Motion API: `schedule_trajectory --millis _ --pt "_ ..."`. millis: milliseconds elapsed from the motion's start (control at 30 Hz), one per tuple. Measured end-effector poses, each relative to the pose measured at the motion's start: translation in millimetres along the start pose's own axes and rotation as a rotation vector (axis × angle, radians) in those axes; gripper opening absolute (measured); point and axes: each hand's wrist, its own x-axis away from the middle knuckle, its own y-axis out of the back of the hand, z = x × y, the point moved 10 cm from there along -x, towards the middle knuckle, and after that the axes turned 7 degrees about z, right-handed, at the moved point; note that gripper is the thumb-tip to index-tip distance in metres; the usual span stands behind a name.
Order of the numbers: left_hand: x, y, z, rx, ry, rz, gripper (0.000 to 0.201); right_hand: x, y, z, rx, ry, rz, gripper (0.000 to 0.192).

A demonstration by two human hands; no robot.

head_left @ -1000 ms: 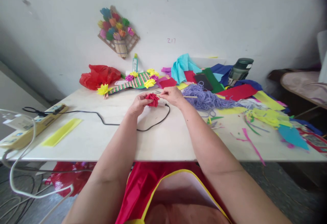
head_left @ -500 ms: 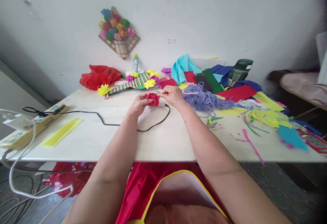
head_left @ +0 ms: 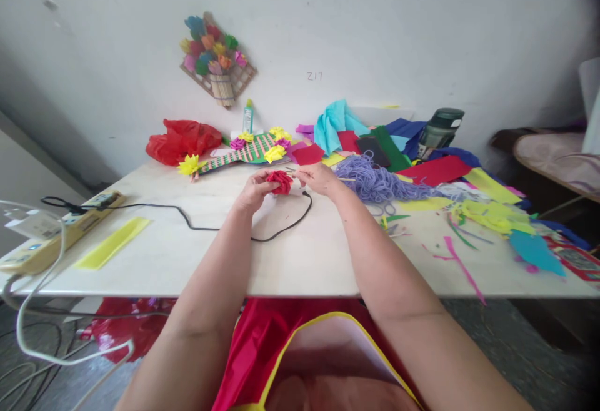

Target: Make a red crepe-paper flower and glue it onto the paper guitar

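Head view: left hand (head_left: 255, 191) pinches red flower (head_left: 280, 181) mid-desk (head_left: 187, 261), far side, just above black cable (head_left: 281, 227). Right hand (head_left: 319, 177) closed on thin stick (head_left: 349, 179) at the flower's right. Step looks like fixing flower to stick; next needs steady grip, stick kept centred.

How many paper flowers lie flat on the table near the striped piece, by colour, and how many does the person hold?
Yellow flowers: 4
Purple flowers: 2
Red flower, held between the left hand and the right hand: 1
Total: 7
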Motion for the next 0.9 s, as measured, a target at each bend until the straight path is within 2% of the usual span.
schedule_trajectory --millis 333,600,900 --pt "-1 -4.0 0 -0.011 -0.001 0.040 0.040 2 7 -2 -0.113 0.013 -0.103 0.023" --pt "-2 -0.6 3 -0.016 -0.004 0.028 0.038 1 9 -8 -0.151 0.005 -0.193 0.012" --pt "-2 -1.3 1 0.001 -0.022 0.014 0.040 0 9 -13 -0.193 -0.010 -0.231 0.008"
